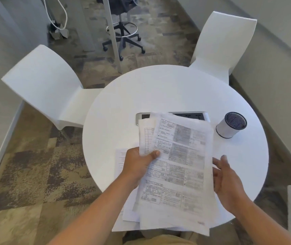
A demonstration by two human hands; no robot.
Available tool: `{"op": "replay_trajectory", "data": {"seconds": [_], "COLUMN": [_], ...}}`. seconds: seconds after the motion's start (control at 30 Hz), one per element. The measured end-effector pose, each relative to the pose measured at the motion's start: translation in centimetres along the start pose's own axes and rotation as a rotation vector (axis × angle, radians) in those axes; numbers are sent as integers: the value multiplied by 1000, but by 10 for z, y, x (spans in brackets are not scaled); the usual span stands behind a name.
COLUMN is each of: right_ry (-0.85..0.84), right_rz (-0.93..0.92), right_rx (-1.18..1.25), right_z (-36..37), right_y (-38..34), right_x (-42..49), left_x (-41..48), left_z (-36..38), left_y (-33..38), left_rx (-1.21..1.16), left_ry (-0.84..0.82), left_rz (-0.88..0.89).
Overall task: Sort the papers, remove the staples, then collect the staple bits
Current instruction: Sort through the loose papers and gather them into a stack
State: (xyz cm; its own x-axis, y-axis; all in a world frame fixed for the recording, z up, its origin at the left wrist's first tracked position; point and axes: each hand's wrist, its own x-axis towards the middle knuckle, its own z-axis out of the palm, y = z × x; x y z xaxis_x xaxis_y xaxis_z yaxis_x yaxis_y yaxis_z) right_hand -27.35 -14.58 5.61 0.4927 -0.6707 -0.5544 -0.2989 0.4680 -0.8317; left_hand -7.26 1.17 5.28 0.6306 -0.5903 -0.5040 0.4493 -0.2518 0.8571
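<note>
**Papers held up over the round white surface**

The floor is brown and grey carpet. On it stands a big round white surface. A white chair on the left is pushed up to its far left side. A white chair on the right is at its far right side. A black stool on wheels stands far back on the floor.

The papers are a thick pile of printed sheets with boxes and small words. They are held up over the near side of the surface, a bit fanned out, not neat.

The left hand grips the left edge of the papers. Its thumb lies on top of the front sheet and its fingers are curled under the pile.

The right hand holds nothing. Its fingers are loose and spread, right beside the right edge of the papers. I cannot tell if they touch the pile.

A loose sheet lies flat on the surface, partly under the left hand.

A round pot with a dark top stands on the surface to the right of the papers. A grey panel in the surface peeks out behind the pile.
</note>
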Motion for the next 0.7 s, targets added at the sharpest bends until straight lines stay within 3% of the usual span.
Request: {"op": "replay_trajectory", "data": {"seconds": [0.13, 0.3, 0.57, 0.7], "right_ry": [16, 49, 34, -38], "right_rz": [-89, -47, -33, -40], "right_rx": [-63, 13, 70, 31], "right_z": [-1, -7, -12, -12], "right_y": [-1, 6, 12, 4], "right_x": [0, 1, 2, 4], "left_x": [-5, -6, -3, 0], "left_z": [4, 3, 5, 4], "left_y": [-2, -6, -7, -3], "left_rx": [1, -27, -28, -18], "left_ry": [-8, -38, 97, 4], "left_rz": [31, 62, 100, 38]}}
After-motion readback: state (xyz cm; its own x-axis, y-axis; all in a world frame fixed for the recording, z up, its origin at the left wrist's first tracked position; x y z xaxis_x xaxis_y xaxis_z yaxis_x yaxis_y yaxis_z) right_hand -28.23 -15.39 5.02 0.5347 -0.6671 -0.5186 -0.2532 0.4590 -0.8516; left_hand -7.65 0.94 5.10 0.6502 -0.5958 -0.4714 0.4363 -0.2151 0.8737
